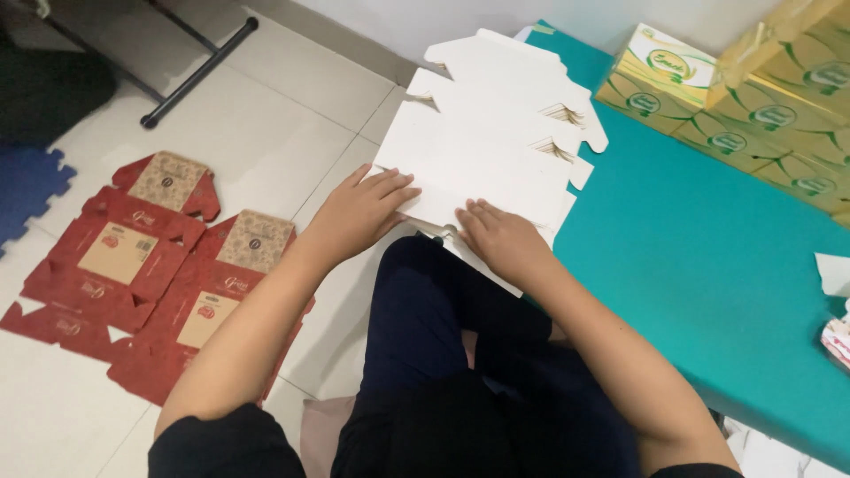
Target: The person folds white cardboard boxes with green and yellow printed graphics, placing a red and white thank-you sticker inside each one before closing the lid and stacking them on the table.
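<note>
Both palms press flat, fingers spread, grasping nothing: the left hand (pixel 359 212) and right hand (pixel 500 239) rest on the near edge of a white flat carton (pixel 482 150). It stretches toward twelve o'clock, half over a teal mat (pixel 708 257). Its near edge is hidden. Red flattened cartons (pixel 150 274) lie at nine o'clock.

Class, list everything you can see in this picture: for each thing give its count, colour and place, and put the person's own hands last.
Flat unfolded white cardboard box blank: one, white, lying across the lap and the teal edge, under both hands.
Flat unfolded red cardboard box blanks: two, red with tan panels, on the tiled floor at left.
Yellow-green cardboard boxes: several stacked, top right on the teal surface.
Teal surface: one, right side.
Black metal leg: one, top left on the floor.
Blue foam mat: one, far left.
Left hand: flat on the white blank.
Right hand: flat on the white blank.
</note>
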